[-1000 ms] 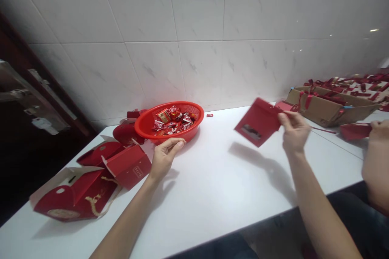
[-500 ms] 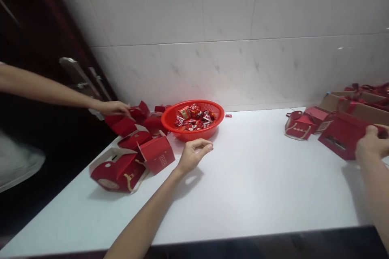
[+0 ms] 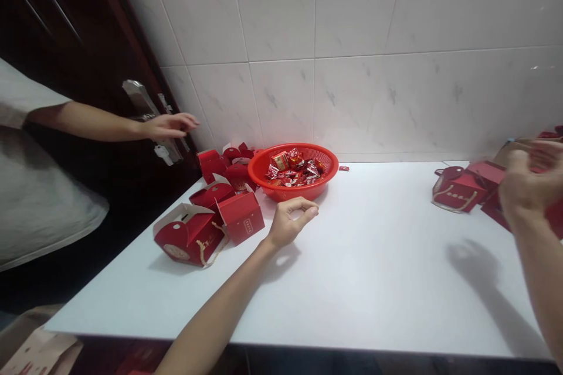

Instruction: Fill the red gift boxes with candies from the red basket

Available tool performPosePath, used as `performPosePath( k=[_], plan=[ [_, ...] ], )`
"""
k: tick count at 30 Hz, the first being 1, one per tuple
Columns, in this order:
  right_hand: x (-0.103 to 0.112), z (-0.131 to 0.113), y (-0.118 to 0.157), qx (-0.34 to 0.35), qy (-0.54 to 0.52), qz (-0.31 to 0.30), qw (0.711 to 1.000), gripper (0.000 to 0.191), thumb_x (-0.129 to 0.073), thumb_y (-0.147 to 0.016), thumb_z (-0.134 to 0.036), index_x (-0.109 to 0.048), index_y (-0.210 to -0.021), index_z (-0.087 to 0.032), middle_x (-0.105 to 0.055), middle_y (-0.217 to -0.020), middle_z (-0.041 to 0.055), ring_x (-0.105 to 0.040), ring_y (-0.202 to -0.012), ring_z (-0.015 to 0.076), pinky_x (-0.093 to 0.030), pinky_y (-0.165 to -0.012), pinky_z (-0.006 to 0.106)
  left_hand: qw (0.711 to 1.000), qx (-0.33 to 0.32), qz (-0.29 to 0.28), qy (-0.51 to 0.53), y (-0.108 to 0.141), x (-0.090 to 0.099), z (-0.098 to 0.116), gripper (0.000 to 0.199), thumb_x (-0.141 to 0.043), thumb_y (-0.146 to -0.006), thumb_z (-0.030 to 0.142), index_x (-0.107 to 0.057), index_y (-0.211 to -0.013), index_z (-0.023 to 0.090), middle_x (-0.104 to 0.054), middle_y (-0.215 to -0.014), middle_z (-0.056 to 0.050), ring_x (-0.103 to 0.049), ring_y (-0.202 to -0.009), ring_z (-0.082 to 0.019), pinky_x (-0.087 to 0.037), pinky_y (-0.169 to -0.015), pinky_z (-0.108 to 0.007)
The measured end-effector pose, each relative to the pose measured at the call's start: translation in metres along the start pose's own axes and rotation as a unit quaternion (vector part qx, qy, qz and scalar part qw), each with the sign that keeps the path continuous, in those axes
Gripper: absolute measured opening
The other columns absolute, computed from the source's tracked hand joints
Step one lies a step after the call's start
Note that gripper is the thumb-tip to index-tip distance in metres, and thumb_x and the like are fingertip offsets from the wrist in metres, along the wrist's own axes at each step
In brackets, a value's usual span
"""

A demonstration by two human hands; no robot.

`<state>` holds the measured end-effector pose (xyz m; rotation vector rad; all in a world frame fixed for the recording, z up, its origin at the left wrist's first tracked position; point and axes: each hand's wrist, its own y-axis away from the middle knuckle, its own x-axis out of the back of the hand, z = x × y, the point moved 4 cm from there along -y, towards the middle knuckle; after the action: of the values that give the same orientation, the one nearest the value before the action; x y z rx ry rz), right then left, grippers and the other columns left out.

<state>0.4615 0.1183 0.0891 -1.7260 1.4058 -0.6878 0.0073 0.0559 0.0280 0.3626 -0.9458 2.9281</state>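
Observation:
My left hand (image 3: pixel 292 220) hovers over the white table in front of a red plastic basket (image 3: pixel 294 192). Its thumb and fingertips meet in a pinch, and I see nothing between them. Wrapped candies (image 3: pixel 294 171) lie in the basket. At the far right my right hand (image 3: pixel 530 181) is raised with its fingers apart, holding nothing. It partly covers a red gift box (image 3: pixel 496 211). Beside that, a smaller red gift box (image 3: pixel 455 190) with a cord handle stands on the table.
Several red gift boxes (image 3: pixel 189 237) cluster at the table's left, some with raised flaps. Above them is a co-worker's hand (image 3: pixel 171 126). One small red wrapped piece (image 3: pixel 343 169) lies near the tiled wall (image 3: pixel 352 105). A dark door (image 3: pixel 88 41) is at left.
My right hand has let go of the red box at right and lifted. The co-worker's hand has risen from the left boxes. My left hand keeps its pinch; the view has shifted left.

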Motion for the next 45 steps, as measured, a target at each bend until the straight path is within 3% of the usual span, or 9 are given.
performPosePath(
  k=[3, 8, 13, 17, 21, 27, 31, 37, 45],
  plan=[
    [-0.029, -0.099, 0.051, 0.05, -0.195, -0.223, 0.954, 0.007, -0.063, -0.084, -0.024, -0.067, -0.088, -0.02, -0.074, -0.085, 0.0109, -0.071, -0.079, 0.0223, -0.054, -0.076, 0.039, 0.984, -0.144, 0.089, -0.051, 0.002, 0.016, 0.016, 0.014, -0.065, -0.085, 0.024, -0.072, -0.074, 0.017, -0.072, -0.072, -0.003, -0.066, -0.067, -0.016, -0.052, -0.067, -0.029],
    [-0.052, -0.253, 0.183, 0.155, -0.404, -0.597, 0.675, 0.023, -0.054, -0.089, -0.017, -0.065, -0.109, -0.018, -0.074, -0.085, 0.0047, -0.07, -0.078, 0.018, -0.054, -0.074, 0.031, 0.927, -0.265, 0.231, -0.132, 0.002, 0.063, 0.038, 0.017, -0.06, -0.086, 0.02, -0.07, -0.073, 0.019, -0.069, -0.068, -0.001, -0.063, -0.064, -0.015, -0.05, -0.064, -0.029],
    [-0.066, -0.341, 0.254, 0.193, -0.357, -0.719, 0.564, 0.049, -0.056, -0.097, -0.031, -0.046, -0.144, -0.018, -0.071, -0.08, 0.0021, -0.066, -0.073, 0.0196, -0.048, -0.069, 0.03, 0.876, -0.244, 0.401, -0.111, 0.003, 0.115, 0.046, 0.021, -0.056, -0.083, 0.02, -0.068, -0.066, 0.018, -0.065, -0.063, 0.0, -0.06, -0.06, -0.014, -0.047, -0.06, -0.027],
    [-0.076, -0.369, 0.268, 0.237, -0.286, -0.741, 0.56, 0.038, -0.05, -0.1, -0.043, -0.056, -0.132, -0.022, -0.071, -0.096, 0.0057, -0.065, -0.082, 0.0216, -0.042, -0.067, 0.028, 0.864, -0.198, 0.451, -0.102, 0.005, 0.137, 0.047, 0.022, -0.053, -0.08, 0.022, -0.066, -0.062, 0.018, -0.063, -0.059, 0.001, -0.058, -0.056, -0.014, -0.047, -0.058, -0.026],
    [-0.077, -0.355, 0.26, 0.196, -0.275, -0.718, 0.608, 0.024, -0.053, -0.1, -0.039, -0.064, -0.093, -0.019, -0.069, -0.084, 0.0032, -0.061, -0.072, 0.0168, -0.034, -0.061, 0.025, 0.884, -0.146, 0.433, -0.097, 0.003, 0.141, 0.043, 0.021, -0.056, -0.079, 0.026, -0.067, -0.063, 0.018, -0.063, -0.059, 0.0, -0.059, -0.057, -0.014, -0.05, -0.059, -0.026],
    [-0.063, -0.291, 0.221, 0.098, -0.344, -0.674, 0.646, 0.023, -0.065, -0.088, -0.022, -0.054, -0.068, -0.018, -0.06, -0.065, -0.0012, -0.053, -0.061, 0.0113, -0.036, -0.059, 0.023, 0.971, -0.083, 0.194, -0.108, -0.009, 0.106, 0.04, 0.022, -0.063, -0.081, 0.028, -0.069, -0.062, 0.018, -0.067, -0.061, -0.001, -0.062, -0.058, -0.015, -0.05, -0.057, -0.025],
    [-0.05, -0.25, 0.195, 0.035, -0.358, -0.662, 0.658, 0.013, -0.062, -0.082, -0.017, -0.058, -0.07, -0.018, -0.061, -0.065, -0.001, -0.054, -0.06, 0.0116, -0.043, -0.058, 0.023, 0.985, -0.1, 0.002, -0.141, -0.008, 0.063, 0.045, 0.022, -0.064, -0.086, 0.026, -0.071, -0.067, 0.018, -0.072, -0.069, -0.004, -0.066, -0.062, -0.016, -0.053, -0.061, -0.026],
    [-0.028, -0.216, 0.18, 0.043, -0.284, -0.649, 0.705, 0.013, -0.054, -0.081, -0.012, -0.065, -0.079, -0.018, -0.066, -0.067, 0.0003, -0.057, -0.059, 0.013, -0.047, -0.062, 0.027, 0.968, -0.207, -0.001, -0.143, 0.003, 0.026, 0.057, 0.015, -0.064, -0.088, 0.018, -0.075, -0.078, 0.018, -0.072, -0.077, -0.005, -0.067, -0.069, -0.016, -0.054, -0.064, -0.027],
    [-0.02, -0.218, 0.185, 0.08, -0.284, -0.65, 0.701, 0.018, -0.054, -0.084, -0.017, -0.066, -0.097, -0.018, -0.072, -0.085, 0.0046, -0.059, -0.061, 0.0136, -0.047, -0.06, 0.027, 0.948, -0.104, -0.19, -0.231, 0.003, -0.001, 0.036, 0.028, -0.049, -0.099, 0.026, -0.077, -0.101, 0.022, -0.077, -0.1, -0.006, -0.058, -0.088, -0.021, -0.049, -0.084, -0.039]
  ],
)
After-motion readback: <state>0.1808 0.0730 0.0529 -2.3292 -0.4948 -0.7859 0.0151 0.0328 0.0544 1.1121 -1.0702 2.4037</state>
